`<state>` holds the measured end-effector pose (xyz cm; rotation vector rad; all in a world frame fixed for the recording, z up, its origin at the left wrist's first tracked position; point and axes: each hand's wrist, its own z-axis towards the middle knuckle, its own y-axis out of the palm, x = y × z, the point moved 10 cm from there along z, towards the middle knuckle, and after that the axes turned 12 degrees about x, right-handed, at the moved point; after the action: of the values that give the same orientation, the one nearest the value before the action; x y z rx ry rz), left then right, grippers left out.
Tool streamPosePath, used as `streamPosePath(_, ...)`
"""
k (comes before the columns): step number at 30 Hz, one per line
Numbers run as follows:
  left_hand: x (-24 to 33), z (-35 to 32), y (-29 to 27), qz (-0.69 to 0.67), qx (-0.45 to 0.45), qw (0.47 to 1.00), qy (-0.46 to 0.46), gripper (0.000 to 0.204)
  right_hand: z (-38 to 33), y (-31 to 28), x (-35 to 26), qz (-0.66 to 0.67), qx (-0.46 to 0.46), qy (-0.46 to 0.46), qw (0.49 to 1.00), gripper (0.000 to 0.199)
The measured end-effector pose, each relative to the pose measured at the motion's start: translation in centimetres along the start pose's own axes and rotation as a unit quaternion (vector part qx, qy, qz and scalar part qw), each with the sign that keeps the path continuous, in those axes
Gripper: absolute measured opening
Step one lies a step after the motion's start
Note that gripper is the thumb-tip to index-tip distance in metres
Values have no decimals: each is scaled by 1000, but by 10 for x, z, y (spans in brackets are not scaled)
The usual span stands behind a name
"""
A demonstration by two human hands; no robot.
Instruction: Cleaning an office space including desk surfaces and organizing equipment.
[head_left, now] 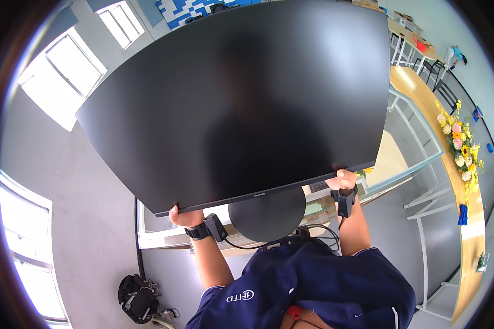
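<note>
A large black monitor [247, 104] fills the middle of the head view, its dark screen facing me with a dim reflection in it. My left hand [185, 216] grips the lower left of its bottom edge, thumb over the front. At the lower right, my right hand [342, 180] holds the same edge; its other fingers are hidden behind the panel. Below the screen shows the round black stand base [268, 215]. Both wrists wear black strapped devices, with a cable running from the left one.
Behind the monitor stands a glass-topped table [422, 159] with a pale frame. A wooden counter [472, 241] curves along the right, bearing a flower arrangement [460, 145] and a blue cloth-like item [462, 214]. Black equipment [137, 299] lies at the lower left. Another person [454, 55] is far right.
</note>
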<state>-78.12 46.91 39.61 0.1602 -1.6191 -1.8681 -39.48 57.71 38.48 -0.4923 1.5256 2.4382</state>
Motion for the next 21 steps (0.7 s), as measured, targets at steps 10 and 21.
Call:
streamPosePath(10, 14, -3, -17, -57, 83, 994, 35, 38, -11, -7, -2, -33, 132, 19, 990, 33)
streamPosePath(21, 111, -24, 9, 453, 227, 781, 366, 64, -19, 10, -15, -100, 202, -40, 974, 32)
